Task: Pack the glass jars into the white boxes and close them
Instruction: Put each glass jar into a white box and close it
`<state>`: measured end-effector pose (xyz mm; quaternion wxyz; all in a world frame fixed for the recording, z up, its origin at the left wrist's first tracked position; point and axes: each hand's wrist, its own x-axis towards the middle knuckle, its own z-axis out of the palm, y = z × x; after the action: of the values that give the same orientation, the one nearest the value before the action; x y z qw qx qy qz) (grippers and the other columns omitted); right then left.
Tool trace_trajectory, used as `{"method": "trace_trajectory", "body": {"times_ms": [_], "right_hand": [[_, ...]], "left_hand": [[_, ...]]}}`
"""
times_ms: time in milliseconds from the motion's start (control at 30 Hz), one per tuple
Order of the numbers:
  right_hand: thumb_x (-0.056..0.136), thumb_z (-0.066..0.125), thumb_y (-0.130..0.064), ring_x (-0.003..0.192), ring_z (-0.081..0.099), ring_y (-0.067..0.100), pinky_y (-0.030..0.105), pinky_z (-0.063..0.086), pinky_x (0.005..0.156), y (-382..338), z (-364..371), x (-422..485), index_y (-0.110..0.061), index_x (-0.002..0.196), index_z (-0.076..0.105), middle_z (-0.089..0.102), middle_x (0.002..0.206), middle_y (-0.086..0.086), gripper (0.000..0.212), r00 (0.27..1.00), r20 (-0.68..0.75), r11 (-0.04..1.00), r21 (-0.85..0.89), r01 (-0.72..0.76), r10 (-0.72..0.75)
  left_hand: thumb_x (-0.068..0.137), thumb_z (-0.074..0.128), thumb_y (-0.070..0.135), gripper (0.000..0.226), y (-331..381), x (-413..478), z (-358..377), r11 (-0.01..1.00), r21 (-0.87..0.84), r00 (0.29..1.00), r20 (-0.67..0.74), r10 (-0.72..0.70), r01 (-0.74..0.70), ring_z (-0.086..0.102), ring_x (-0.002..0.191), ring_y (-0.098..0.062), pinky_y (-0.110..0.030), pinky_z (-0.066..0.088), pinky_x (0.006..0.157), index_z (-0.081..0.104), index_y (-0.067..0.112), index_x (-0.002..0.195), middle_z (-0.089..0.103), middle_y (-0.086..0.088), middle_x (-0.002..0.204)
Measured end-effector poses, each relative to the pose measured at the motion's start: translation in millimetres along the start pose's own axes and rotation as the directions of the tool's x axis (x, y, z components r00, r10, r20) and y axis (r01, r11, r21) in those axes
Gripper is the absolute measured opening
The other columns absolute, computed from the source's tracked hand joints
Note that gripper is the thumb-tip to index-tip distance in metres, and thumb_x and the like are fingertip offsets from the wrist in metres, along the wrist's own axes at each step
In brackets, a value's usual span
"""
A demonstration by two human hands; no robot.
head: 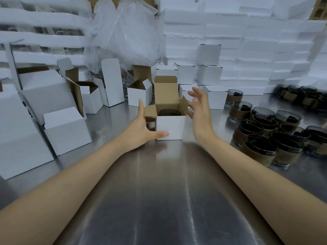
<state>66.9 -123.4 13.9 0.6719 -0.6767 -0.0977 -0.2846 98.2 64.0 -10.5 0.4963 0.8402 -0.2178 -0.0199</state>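
Head view: the only view given; everything below is read from it.
Open box: one small white cardboard box with a brown inside (170, 127) is stood mid-table on the brushed steel table (159, 191). Its lid and two side flaps are raised so that the mouth is left clear.
Task jar: one dark glass jar (170, 112) is seated upright inside that box; only its rim is seen.
Left hand (141, 128): laid flat-fingered against the box's left wall, with the thumb pressed along the front foot; the box is judged to be steadied for closing.
Right hand (200, 112): nothing is grasped. The fingers are spread and loosely bent just beside the right flap, apparently poised to fold it; contact cannot be told.
Waiting jars: a cluster of smoky glass jars with brown bands (260, 144) is kept within right-hand reach. More than a dozen are seen; the far ones are too blurred to count.
Closed boxes: at least six shut white boxes (209, 75) are stacked behind.
Empty boxes: at least four open white cartons (139, 92) are staged at the left.
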Motion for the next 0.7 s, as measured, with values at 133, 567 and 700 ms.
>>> {"method": "trace_trajectory", "body": {"times_ms": [133, 567, 700], "right_hand": [[0.100, 0.048, -0.016, 0.101, 0.056, -0.009, 0.020, 0.046, 0.092, 9.2, 2.9, -2.4, -0.018, 0.128, 0.052, 0.057, 0.114, -0.015, 0.029, 0.984, 0.089, 0.985, -0.084, -0.149, 0.156], [0.091, 0.045, -0.005, 0.093, 0.059, 0.011, 0.028, 0.046, 0.085, 3.4, 8.1, 3.3, -0.024, 0.117, 0.052, 0.062, 0.108, 0.001, 0.033, 0.932, 0.186, 0.945, 0.049, -0.324, 0.310], [0.095, 0.039, -0.005, 0.080, 0.057, 0.004, 0.021, 0.046, 0.074, 0.9, 9.9, 1.4, -0.024, 0.089, 0.055, 0.061, 0.086, -0.013, 0.025, 0.956, 0.172, 0.970, -0.007, -0.241, 0.239]], "left_hand": [[0.081, 0.075, 0.035, 0.108, -3.0, 2.4, 1.7, 0.998, -0.030, 0.998, -0.009, 0.063, -0.064, 0.054, 0.113, 0.007, -0.002, 0.041, 0.082, -0.006, 0.027, 0.152, 0.053, 0.023, 0.126], [0.078, 0.078, 0.035, 0.055, -1.7, -3.8, 4.0, 0.969, -0.009, 0.968, -0.054, 0.247, -0.247, 0.054, 0.110, 0.000, -0.019, 0.050, 0.090, 0.040, 0.053, 0.113, 0.040, 0.012, 0.130], [0.074, 0.077, 0.046, 0.061, 0.2, -4.8, 3.6, 0.972, -0.002, 0.971, -0.050, 0.233, -0.233, 0.056, 0.110, -0.002, -0.023, 0.051, 0.089, 0.037, 0.048, 0.121, 0.042, 0.011, 0.130]]}}
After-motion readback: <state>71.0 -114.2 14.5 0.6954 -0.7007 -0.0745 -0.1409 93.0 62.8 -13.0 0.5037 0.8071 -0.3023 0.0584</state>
